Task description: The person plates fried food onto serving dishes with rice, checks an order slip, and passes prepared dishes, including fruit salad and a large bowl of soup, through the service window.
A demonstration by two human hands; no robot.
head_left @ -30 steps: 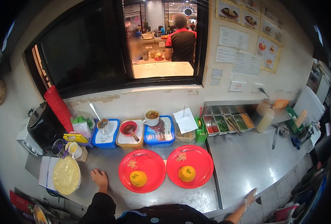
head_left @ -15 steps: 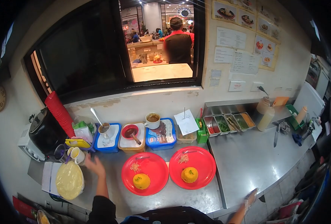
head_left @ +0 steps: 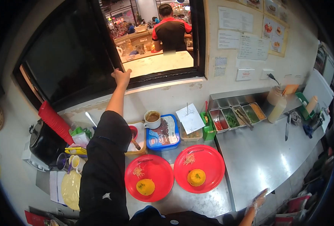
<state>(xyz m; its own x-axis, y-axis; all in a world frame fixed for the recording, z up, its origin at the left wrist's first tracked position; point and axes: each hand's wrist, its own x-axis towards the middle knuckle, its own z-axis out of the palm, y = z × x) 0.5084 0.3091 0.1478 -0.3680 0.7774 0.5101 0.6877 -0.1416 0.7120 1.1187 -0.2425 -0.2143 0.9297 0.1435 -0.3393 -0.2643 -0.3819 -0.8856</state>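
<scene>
My left hand [head_left: 121,77] is raised to the black window frame [head_left: 105,41], its fingers at the edge of the dark sliding pane; the fingers look bent round that edge. My right hand [head_left: 260,199], in a clear glove, rests at the front edge of the steel counter [head_left: 250,165], fingers extended, with nothing seen in it. Between my arms lie two red plates [head_left: 161,184] [head_left: 216,180], each bearing a yellow rice mound [head_left: 145,187] [head_left: 196,177] and pale shreds. My left sleeve hides part of the tubs behind.
Beyond the window a person [head_left: 170,30] stands facing away. Along the wall are a blue tub [head_left: 162,137], a mug [head_left: 152,119], a green box [head_left: 207,128], steel topping trays [head_left: 231,117] and squeeze bottles [head_left: 277,109]. Red cups [head_left: 55,122] and a wrapped yellow container [head_left: 71,190] are at left.
My left hand has risen from the counter by the white cups to the window frame. My right hand stays at the counter edge. The view has shifted slightly.
</scene>
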